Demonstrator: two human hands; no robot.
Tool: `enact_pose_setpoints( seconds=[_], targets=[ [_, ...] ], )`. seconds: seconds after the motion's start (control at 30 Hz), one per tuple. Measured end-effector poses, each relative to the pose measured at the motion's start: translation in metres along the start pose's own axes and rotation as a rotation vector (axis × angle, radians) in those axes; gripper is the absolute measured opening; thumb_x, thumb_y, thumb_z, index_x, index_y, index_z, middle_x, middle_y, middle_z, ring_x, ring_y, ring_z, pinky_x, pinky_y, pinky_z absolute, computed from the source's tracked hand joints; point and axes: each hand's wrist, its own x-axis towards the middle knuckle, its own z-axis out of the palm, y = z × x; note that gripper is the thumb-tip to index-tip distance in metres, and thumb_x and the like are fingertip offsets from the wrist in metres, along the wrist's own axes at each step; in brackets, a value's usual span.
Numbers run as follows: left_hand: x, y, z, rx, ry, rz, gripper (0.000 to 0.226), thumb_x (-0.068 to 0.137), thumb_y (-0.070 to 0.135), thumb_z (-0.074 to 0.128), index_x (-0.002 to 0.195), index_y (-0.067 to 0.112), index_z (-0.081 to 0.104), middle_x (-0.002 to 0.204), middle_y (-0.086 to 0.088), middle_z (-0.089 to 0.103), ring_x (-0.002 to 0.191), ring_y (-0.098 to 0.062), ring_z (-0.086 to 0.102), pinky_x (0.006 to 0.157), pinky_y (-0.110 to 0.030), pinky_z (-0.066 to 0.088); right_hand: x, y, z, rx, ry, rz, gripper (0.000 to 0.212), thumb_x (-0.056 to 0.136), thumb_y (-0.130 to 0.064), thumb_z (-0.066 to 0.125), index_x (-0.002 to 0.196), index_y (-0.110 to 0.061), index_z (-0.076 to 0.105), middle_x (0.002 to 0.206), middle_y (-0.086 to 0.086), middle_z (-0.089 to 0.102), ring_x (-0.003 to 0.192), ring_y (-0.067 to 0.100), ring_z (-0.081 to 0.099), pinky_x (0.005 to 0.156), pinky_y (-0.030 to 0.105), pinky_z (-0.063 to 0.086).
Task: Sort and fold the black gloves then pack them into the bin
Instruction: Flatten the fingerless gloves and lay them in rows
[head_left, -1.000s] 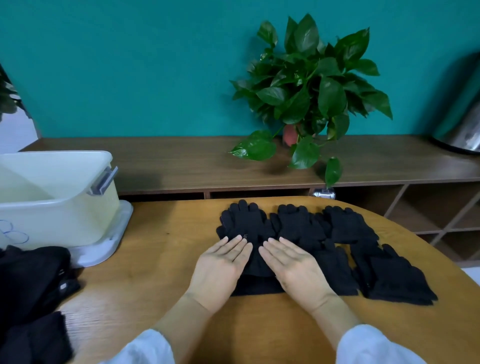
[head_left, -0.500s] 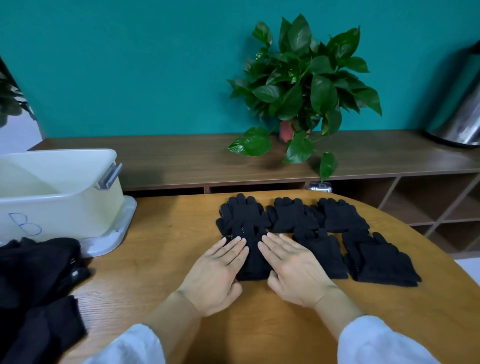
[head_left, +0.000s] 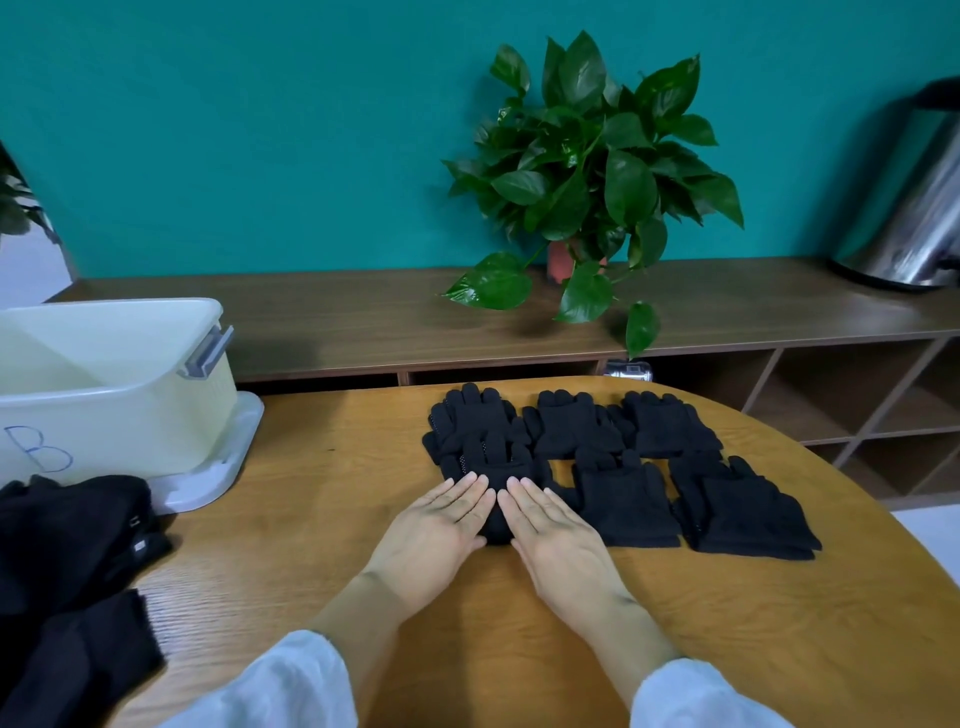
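Left hand (head_left: 435, 525) and right hand (head_left: 551, 531) lie flat, fingers straight, pressing a black glove (head_left: 496, 480) on the surface (head_left: 322, 499). Bin (head_left: 111, 384) at the left edge.

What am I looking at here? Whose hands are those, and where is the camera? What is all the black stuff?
There is no machine here, just a person. The camera sits on the person's head and looks down, so you see what they see. The left hand and right hand lie flat, fingers straight, pressing on a black glove on the round wooden table. Neither hand grips anything. More folded gloves lie in rows beside it. On the left stands a pale bin with a B written on it, and a pile of dark cloth lies in front of it. Behind the table a green plant stands on a shelf.
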Motion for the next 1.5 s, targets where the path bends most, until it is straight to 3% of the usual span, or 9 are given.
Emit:
enact_pose_setpoints(
  seconds=[0.13, 0.33, 0.47, 0.6, 0.67, 0.83, 1.1, 1.23, 1.5],
  targets=[
    [-0.002, 0.001, -0.004, 0.011, -0.023, -0.036, 0.06, 0.077, 0.044, 0.079, 0.125, 0.012, 0.065, 0.132, -0.003, 0.062, 0.126, -0.011, 0.052, 0.106, -0.032, 0.037, 0.0, -0.002, 0.001, -0.008, -0.022, 0.018, 0.072, 0.056, -0.015, 0.092, 0.123, -0.009, 0.067, 0.128, 0.007, 0.064, 0.12, 0.017, 0.06, 0.103, 0.034, 0.042],
    [-0.034, 0.006, -0.034, -0.005, -0.17, -0.152, 0.064, 0.106, 0.04, 0.01, 0.133, 0.009, 0.058, 0.139, -0.004, 0.056, 0.134, -0.009, 0.038, 0.11, -0.033, 0.03, -0.004, -0.009, -0.015, -0.037, 0.033, 0.018, 0.067, 0.055, -0.012, 0.091, 0.119, -0.007, 0.069, 0.122, 0.01, 0.067, 0.116, 0.019, 0.063, 0.1, 0.035, 0.044],
    [-0.077, 0.009, -0.062, -0.03, -0.174, -0.198, 0.092, 0.086, 0.058, -0.023, 0.155, 0.011, 0.016, 0.16, -0.001, 0.005, 0.148, -0.01, -0.002, 0.115, -0.024, -0.011, -0.011, -0.026, -0.03, -0.049, 0.075, -0.003, 0.06, 0.055, -0.013, 0.092, 0.111, -0.006, 0.073, 0.114, 0.01, 0.071, 0.108, 0.019, 0.067, 0.097, 0.035, 0.046],
    [-0.122, 0.009, -0.089, -0.032, -0.141, -0.249, 0.057, 0.106, 0.042, 0.016, 0.156, 0.013, 0.019, 0.164, -0.003, 0.009, 0.151, -0.012, 0.002, 0.116, -0.021, -0.008, -0.006, -0.058, -0.047, -0.003, 0.112, -0.052, 0.054, 0.056, -0.016, 0.092, 0.106, -0.006, 0.075, 0.105, 0.009, 0.074, 0.1, 0.018, 0.07, 0.089, 0.035, 0.053],
    [-0.145, 0.006, -0.104, -0.026, -0.141, -0.293, 0.058, 0.104, 0.042, 0.015, 0.153, 0.012, 0.028, 0.162, -0.005, 0.017, 0.151, -0.015, 0.011, 0.117, -0.023, -0.003, 0.0, -0.081, -0.055, 0.016, 0.128, -0.081, 0.052, 0.057, -0.018, 0.092, 0.105, -0.006, 0.075, 0.104, 0.008, 0.074, 0.098, 0.018, 0.071, 0.089, 0.034, 0.053],
    [-0.204, -0.013, -0.127, -0.005, -0.195, -0.43, 0.052, 0.094, 0.038, 0.031, 0.121, 0.015, 0.069, 0.13, -0.005, 0.064, 0.124, -0.016, 0.058, 0.106, -0.03, 0.034, 0.017, -0.143, -0.066, 0.068, 0.169, -0.179, 0.05, 0.058, -0.021, 0.092, 0.103, -0.008, 0.076, 0.101, 0.006, 0.075, 0.094, 0.016, 0.072, 0.088, 0.03, 0.052],
    [-0.3, -0.039, -0.147, 0.103, -0.157, -0.623, 0.048, 0.095, 0.035, 0.036, 0.12, 0.015, 0.07, 0.129, -0.004, 0.065, 0.123, -0.016, 0.059, 0.106, -0.035, 0.038, 0.042, -0.24, -0.056, 0.151, 0.231, -0.332, 0.053, 0.046, -0.021, 0.095, 0.095, -0.011, 0.079, 0.096, 0.003, 0.076, 0.089, 0.013, 0.073, 0.081, 0.029, 0.055],
    [-0.325, -0.06, -0.142, 0.089, -0.067, -0.64, 0.038, 0.088, 0.028, 0.06, 0.122, 0.011, 0.069, 0.129, -0.006, 0.065, 0.124, -0.018, 0.058, 0.106, -0.037, 0.038, 0.058, -0.271, -0.039, 0.187, 0.185, -0.372, 0.055, 0.042, -0.023, 0.096, 0.093, -0.013, 0.079, 0.095, 0.002, 0.076, 0.089, 0.013, 0.073, 0.079, 0.03, 0.057],
    [-0.304, -0.095, -0.114, -0.017, -0.084, -0.567, 0.046, 0.093, 0.031, 0.036, 0.113, 0.014, 0.074, 0.116, 0.001, 0.072, 0.111, -0.011, 0.066, 0.101, -0.027, 0.044, 0.075, -0.294, -0.007, 0.224, 0.083, -0.445, 0.053, 0.052, -0.026, 0.092, 0.102, -0.017, 0.077, 0.103, 0.0, 0.075, 0.097, 0.011, 0.071, 0.084, 0.027, 0.055]
  ],
)
